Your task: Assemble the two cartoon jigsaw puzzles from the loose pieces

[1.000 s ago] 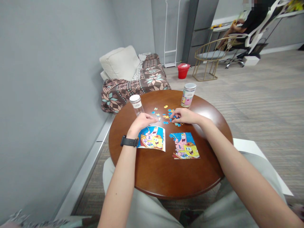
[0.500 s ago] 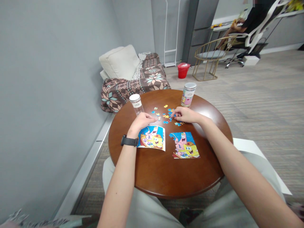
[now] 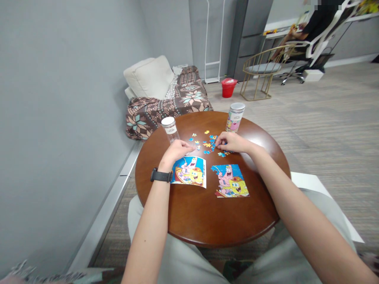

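Note:
On the round brown table [image 3: 192, 217], loose jigsaw pieces [image 3: 207, 145] lie scattered beyond two cartoon pictures. My right hand [image 3: 229, 141] is at the right side of these pieces, fingertips closed together; whatever is between them is too small to name. At the left of the pieces, my left hand [image 3: 179, 150] rests with its fingers pressed together above the reference picture [image 3: 191, 171], and I cannot make out anything in them. Nearer me on the right lies the partly assembled puzzle [image 3: 232, 183], with a ragged left edge.
A clear jar with a white lid [image 3: 169, 128] stands behind my left hand. Behind my right hand is a printed jar with a silver lid [image 3: 235, 117]. Farther off are a covered sofa [image 3: 174, 104], a red bin [image 3: 228, 87], a gold chair [image 3: 262, 69] and a seated person [image 3: 315, 29].
My right hand has shifted slightly to the right among the loose pieces. My left hand has stayed nearly still.

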The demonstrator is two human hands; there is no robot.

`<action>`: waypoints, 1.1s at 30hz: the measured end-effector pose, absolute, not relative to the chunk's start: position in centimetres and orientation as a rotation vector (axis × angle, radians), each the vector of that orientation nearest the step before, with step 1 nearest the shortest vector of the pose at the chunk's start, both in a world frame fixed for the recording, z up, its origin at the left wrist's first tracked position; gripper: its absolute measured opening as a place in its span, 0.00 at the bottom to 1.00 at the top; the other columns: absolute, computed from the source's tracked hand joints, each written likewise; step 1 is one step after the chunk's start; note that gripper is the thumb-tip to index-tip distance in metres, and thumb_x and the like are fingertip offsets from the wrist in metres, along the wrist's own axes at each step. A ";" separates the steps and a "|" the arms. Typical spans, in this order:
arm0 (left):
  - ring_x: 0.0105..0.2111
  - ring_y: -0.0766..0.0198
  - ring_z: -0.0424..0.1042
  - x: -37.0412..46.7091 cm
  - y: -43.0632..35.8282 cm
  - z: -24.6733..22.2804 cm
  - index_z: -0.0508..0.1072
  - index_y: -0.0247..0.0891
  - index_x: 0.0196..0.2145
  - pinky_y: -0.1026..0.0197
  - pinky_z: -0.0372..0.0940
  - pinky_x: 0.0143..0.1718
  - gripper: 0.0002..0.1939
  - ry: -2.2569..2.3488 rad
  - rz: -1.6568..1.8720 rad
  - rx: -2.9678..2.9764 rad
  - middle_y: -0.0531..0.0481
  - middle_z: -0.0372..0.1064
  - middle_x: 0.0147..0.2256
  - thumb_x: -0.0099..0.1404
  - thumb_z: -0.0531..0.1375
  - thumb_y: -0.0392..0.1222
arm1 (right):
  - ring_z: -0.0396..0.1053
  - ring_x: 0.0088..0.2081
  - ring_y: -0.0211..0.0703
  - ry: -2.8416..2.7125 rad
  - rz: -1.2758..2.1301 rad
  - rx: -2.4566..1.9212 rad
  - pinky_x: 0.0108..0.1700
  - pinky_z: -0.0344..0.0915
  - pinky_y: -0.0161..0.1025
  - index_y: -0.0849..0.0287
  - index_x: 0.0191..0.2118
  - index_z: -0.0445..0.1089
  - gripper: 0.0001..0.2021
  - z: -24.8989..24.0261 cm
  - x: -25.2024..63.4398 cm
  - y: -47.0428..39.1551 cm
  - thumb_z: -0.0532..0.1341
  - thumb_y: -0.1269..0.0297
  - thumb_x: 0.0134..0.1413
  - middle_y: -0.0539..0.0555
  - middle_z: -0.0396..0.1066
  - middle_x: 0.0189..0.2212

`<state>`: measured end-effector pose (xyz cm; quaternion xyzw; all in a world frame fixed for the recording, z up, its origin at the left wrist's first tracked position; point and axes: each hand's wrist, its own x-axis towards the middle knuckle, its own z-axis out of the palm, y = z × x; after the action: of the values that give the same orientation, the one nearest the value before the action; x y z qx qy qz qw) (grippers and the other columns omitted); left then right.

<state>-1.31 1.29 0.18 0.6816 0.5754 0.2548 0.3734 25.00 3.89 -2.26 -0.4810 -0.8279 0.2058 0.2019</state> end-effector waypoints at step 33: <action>0.19 0.70 0.57 -1.2 1.0 0.6 0.73 0.33 0.22 0.63 0.51 0.23 0.17 1.504 0.605 1.743 0.54 0.62 0.18 0.50 0.63 0.52 | 0.69 0.35 0.42 -2.229 0.547 -1.402 0.40 0.66 0.34 0.61 0.34 0.77 0.21 -2.3 25.5 4.2 0.54 0.84 0.36 0.55 0.74 0.33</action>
<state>-1.18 1.00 0.56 0.6798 0.5867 0.2358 0.3716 25.55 4.21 -2.32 -0.5079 -0.8078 0.1983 0.2240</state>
